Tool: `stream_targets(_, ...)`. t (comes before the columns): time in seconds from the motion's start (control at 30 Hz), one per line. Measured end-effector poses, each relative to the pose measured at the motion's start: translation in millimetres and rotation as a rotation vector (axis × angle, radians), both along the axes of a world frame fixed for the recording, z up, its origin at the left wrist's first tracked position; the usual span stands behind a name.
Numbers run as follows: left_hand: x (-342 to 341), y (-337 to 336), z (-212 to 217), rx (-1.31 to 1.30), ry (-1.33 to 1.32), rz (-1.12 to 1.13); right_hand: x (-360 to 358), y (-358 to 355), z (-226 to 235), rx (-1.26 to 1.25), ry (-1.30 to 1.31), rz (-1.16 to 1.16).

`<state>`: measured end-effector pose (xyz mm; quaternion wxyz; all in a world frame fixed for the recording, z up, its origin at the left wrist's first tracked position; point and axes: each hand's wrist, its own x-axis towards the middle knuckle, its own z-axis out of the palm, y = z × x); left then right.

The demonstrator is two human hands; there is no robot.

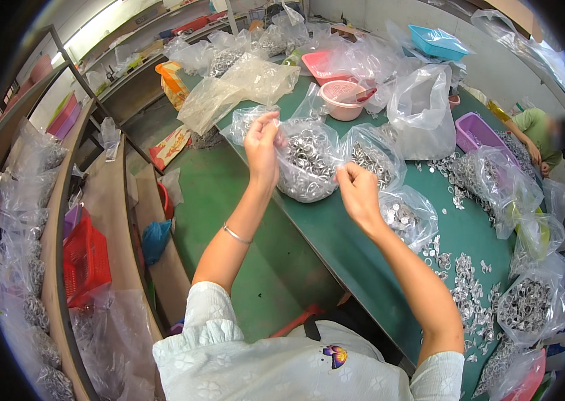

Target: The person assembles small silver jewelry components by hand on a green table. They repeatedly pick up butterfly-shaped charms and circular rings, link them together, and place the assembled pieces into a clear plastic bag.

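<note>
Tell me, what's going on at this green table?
A person is holding a clear plastic bag of silvery, ring-like metal pieces at the table's edge. The left hand pinches its upper left side; the right hand pinches plastic at its right. More loose metal pieces lie spread over the green table, among other filled bags. Across it, a co-worker in a green top leans over more pieces.

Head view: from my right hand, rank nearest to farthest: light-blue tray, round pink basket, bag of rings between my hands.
1. Bag of rings, just left.
2. Round pink basket, beyond it.
3. Light-blue tray, far back right.
</note>
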<state>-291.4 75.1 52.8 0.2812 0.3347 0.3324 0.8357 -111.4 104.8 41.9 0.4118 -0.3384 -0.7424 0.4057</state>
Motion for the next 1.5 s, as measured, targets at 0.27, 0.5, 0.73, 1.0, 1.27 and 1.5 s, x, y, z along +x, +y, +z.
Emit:
stream_targets(0.27,28.5,-49.5,1.9,-0.218,0.845,0.579,5.9,-11.9,-9.1,0.059,-0.196,-0.083)
stream_targets(0.5,15.2,-23.4,41.8,-0.610,1.559,0.594,-8.1,1.0,0.4,0.370,-0.447,-0.098)
stream_targets(0.73,-58.6,15.6,-24.3,-0.529,0.179,-0.301,-0.8,13.9,-20.5,-0.826,0.369,0.039)
stream_targets(1.0,-67.8,8.8,-47.7,-0.134,-0.822,-0.803,-1.4,13.6,-42.3,-0.093,-0.302,-0.116)
stream_targets(1.27,-13.1,-21.5,-24.8,-0.209,0.887,0.754,22.7,20.4,-13.3,-1.078,0.161,0.333)
stream_targets(1.5,20.3,-56.3,-7.6,-0.241,1.657,0.310,28.2,22.7,-19.8,-1.147,0.283,0.363)
